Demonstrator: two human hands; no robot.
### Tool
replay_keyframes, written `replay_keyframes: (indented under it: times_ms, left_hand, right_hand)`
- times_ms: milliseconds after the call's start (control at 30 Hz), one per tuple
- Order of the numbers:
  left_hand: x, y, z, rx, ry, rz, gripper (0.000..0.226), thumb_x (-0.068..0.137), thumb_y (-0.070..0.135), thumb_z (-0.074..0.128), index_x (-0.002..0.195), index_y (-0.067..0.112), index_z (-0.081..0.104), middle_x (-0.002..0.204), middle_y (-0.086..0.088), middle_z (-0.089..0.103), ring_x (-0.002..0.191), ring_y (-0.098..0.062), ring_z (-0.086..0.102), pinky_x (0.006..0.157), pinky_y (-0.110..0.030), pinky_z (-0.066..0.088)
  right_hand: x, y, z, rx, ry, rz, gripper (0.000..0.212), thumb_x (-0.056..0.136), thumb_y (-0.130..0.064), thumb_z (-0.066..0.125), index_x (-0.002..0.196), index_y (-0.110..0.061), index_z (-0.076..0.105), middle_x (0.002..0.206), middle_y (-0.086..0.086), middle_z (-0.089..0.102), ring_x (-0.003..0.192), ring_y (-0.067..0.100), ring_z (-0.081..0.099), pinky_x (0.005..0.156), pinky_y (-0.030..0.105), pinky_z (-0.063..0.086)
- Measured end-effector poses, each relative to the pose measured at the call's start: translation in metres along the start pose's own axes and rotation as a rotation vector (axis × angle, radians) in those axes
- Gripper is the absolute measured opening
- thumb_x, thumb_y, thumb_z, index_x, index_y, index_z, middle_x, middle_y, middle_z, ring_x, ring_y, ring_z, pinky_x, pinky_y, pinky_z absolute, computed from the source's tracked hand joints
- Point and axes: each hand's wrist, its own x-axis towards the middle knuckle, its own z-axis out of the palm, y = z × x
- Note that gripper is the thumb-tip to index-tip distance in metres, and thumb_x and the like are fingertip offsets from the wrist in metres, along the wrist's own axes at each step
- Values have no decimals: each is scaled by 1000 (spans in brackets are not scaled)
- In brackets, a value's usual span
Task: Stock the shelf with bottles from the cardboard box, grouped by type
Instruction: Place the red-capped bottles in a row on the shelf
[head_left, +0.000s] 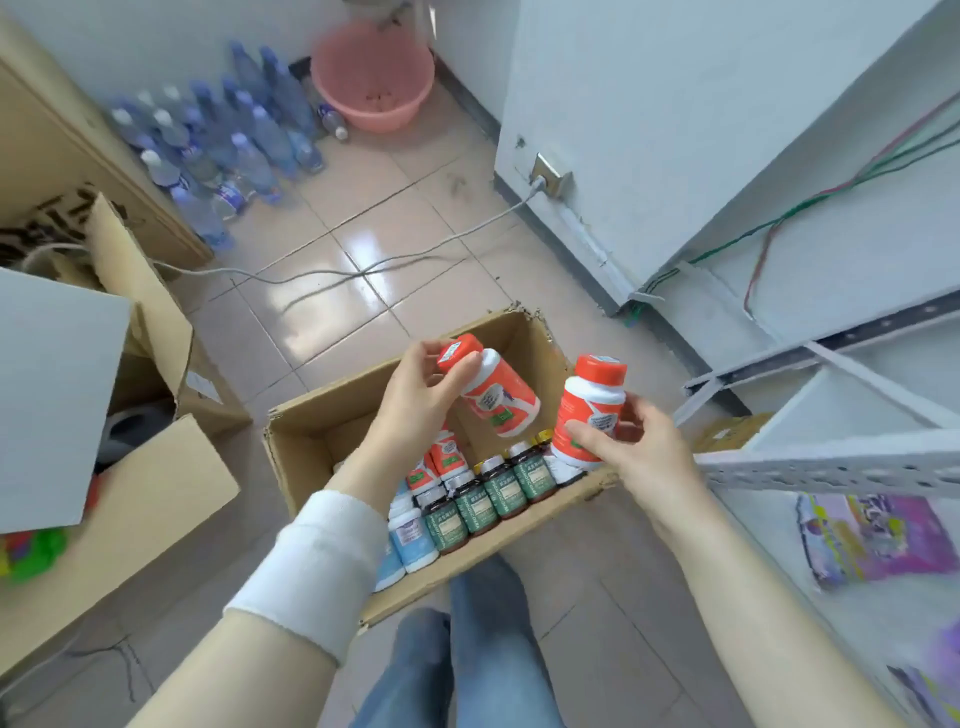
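Note:
An open cardboard box (311, 421) sits on the floor in front of my knees. Over it, my left hand (415, 400) grips a tilted orange-and-white bottle (501, 397) by its orange cap. My right hand (639, 452) holds a second, upright orange-and-white bottle (589, 415) around its body, at the box's right edge. Inside the box stand more orange bottles (439, 460), a row of dark green-labelled bottles (491, 501) and light blue bottles (413, 538). The white metal shelf (831, 465) is at the right.
Larger open cardboard boxes (140, 483) stand at the left. Several water bottles (218, 140) and a pink basin (374, 78) are at the far wall. A grey cable (332, 273) crosses the tiled floor. Colourful packets (872, 535) lie on the lower shelf.

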Motion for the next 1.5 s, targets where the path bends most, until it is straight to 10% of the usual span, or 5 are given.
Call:
replay_keyframes:
  times_ms: [233,333,933,1300,1500]
  left_hand:
    - [-126,119,44,-306,-308,20,34,91,35,53,115,11,53,93,-9,67,75,-15,71,59,-29,58]
    - [-177,162,76,-283,-381,118,38,91,36,52,119,11,51,106,-13,67,94,-27,67,81,-41,55]
    - [-559,304,440,-382,-977,514,16,88,33,57,94,19,59,73,3,74,68,-13,72,59,-28,57]
    - [-625,349,641,13,-1100,707,45,88,43,55,122,14,49,114,-9,64,102,-23,64,95,-41,49]
    - [-598,397,764,218,-1089,870,36,88,46,54,113,21,47,99,4,60,84,-8,59,66,-21,45]
  right_hand:
    - [-155,-43,-83,294,160,-63,27,73,-12,74,95,-21,62,96,3,70,87,14,64,79,26,48]
    - [-210,-57,-134,413,243,-118,24,71,-11,73,92,-20,63,92,1,70,88,17,65,88,35,49]
    - [-590,74,-498,454,794,-356,32,69,-20,73,100,-20,62,99,2,70,95,17,64,87,33,50]
    - [-637,138,-682,471,944,-385,45,60,-25,72,102,-16,62,100,3,70,89,14,68,70,24,54]
    - [-595,140,-798,325,914,-300,41,76,-16,71,114,-17,55,106,1,66,96,13,64,72,24,51]
